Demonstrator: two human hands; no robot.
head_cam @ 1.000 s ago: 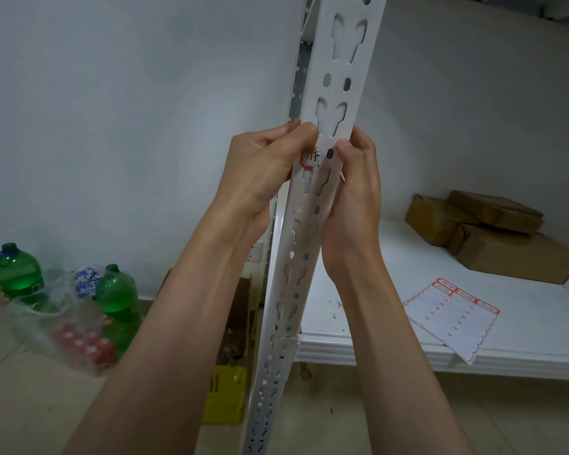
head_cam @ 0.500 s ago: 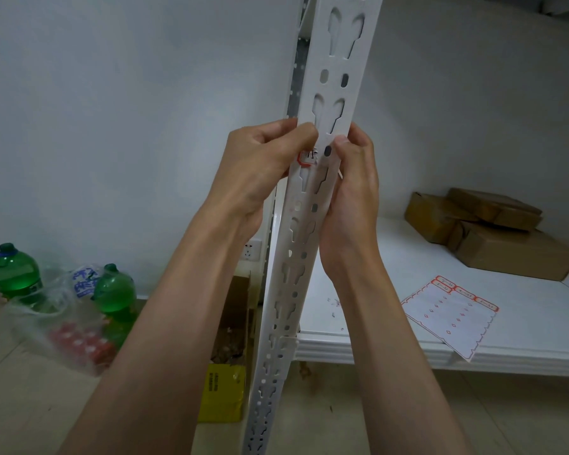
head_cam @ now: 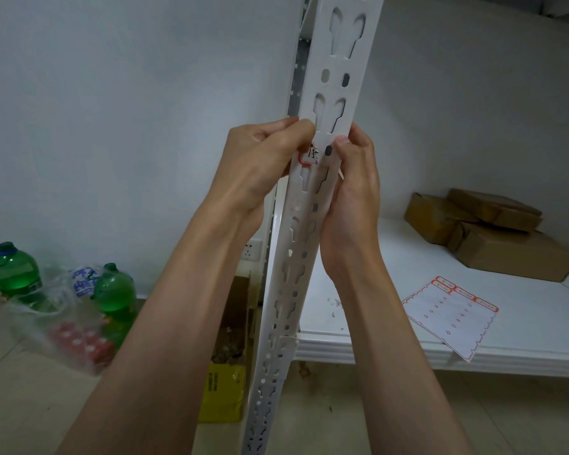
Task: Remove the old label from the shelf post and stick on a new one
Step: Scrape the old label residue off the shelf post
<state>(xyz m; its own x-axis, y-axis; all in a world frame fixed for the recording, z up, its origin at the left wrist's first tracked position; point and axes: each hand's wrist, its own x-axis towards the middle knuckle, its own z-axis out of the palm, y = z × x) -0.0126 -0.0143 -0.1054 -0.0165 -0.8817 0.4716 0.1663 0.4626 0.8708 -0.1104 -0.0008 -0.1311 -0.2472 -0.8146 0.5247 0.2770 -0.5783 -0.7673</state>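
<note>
Both hands meet at mid-height on the white perforated metal shelf post (head_cam: pixel 312 205), which rises upright in the near centre. The left hand (head_cam: pixel 270 159) curls round the post's left edge, its thumb tip pressing the small red-bordered white paper label (head_cam: pixel 307 157) stuck on the post face. The right hand (head_cam: pixel 355 178) wraps the right edge, fingers curled, steadying. Judged step: either peeling the old label or pressing on a new one; which cannot be told. If peeling, next comes lifting a corner. The white sticker sheet with red-bordered labels (head_cam: pixel 447 315) lies on the white shelf board (head_cam: pixel 391 267) to the right.
</note>
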